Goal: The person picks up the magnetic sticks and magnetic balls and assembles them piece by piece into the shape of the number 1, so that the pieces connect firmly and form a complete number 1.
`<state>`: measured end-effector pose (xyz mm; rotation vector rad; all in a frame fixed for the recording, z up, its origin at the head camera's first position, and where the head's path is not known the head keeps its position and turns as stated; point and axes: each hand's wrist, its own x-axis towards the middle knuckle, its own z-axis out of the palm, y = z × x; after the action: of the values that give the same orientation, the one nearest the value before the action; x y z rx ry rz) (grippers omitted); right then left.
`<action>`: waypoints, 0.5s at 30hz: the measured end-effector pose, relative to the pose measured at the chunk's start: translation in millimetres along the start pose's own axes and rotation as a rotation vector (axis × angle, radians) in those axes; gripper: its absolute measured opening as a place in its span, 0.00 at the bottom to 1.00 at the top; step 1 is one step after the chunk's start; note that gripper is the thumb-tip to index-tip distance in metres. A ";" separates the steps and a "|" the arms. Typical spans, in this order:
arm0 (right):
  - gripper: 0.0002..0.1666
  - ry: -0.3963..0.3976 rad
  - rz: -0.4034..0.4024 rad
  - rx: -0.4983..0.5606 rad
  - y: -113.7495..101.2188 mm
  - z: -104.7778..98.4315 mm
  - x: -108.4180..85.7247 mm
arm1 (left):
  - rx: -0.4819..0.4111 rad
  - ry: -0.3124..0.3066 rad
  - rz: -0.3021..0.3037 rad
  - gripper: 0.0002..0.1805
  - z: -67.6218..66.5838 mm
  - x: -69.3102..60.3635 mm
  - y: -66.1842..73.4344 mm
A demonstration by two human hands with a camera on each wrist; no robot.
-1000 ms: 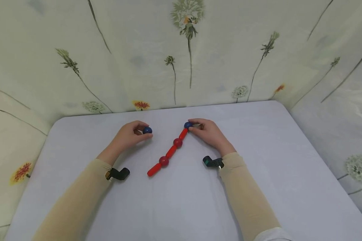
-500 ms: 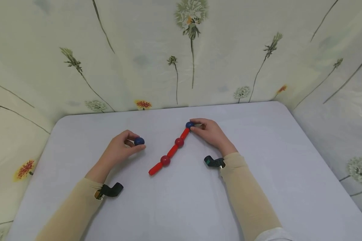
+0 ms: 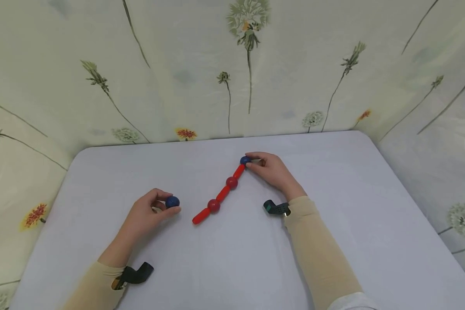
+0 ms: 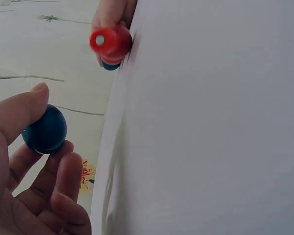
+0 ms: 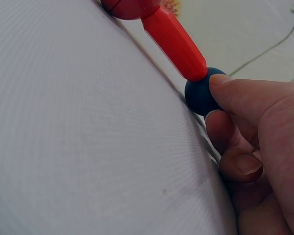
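My left hand (image 3: 145, 214) pinches a loose dark blue ball (image 3: 172, 202) between thumb and fingers, left of the chain's near end. In the left wrist view that blue ball (image 4: 46, 129) looks smooth and round. At the far end of a straight chain, my right hand (image 3: 270, 169) pinches another blue ball (image 3: 245, 160). From it the chain runs toward me and leftward: red rods (image 3: 223, 193) alternate with two red balls (image 3: 214, 206), ending in a red rod (image 3: 200, 216). The right wrist view shows a red rod (image 5: 174, 43) joined to the pinched blue ball (image 5: 202, 92).
A white-covered table (image 3: 224, 267) lies under both hands. Behind it hangs a pale curtain (image 3: 186, 51) printed with dandelions, close to the table's back edge. Black wrist cameras sit on the left wrist (image 3: 137, 273) and the right wrist (image 3: 275, 208).
My left hand has moved toward me and to the left, carrying the loose blue ball away from the chain. The right hand keeps its pinch, and the chain stays nearly in place.
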<state>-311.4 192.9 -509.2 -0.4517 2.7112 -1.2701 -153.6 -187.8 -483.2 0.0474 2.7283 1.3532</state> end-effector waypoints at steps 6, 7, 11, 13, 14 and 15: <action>0.25 0.005 0.000 0.004 0.9 0.6 0.4 | 0.006 0.021 0.006 0.27 8.7 -20.5 0.2; 0.25 0.006 0.001 0.003 1.6 0.7 0.5 | 0.008 0.028 0.007 0.27 10.5 -23.2 0.4; 0.25 0.008 0.004 0.000 2.9 0.9 0.6 | 0.009 0.053 0.027 0.26 20.3 -33.1 -0.2; 0.24 0.006 0.003 0.000 3.5 1.1 0.6 | 0.007 0.064 0.030 0.25 25.7 -37.6 -1.2; 0.24 0.004 0.002 0.002 3.0 1.1 0.5 | 0.008 0.071 0.031 0.25 28.3 -39.5 -1.9; 0.25 0.001 0.001 0.005 2.5 1.1 0.3 | 0.014 0.078 0.031 0.25 30.8 -41.4 -2.8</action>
<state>-312.0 193.5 -511.9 -0.4500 2.7079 -1.2770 -109.3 -168.1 -501.0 0.0390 2.8124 1.3723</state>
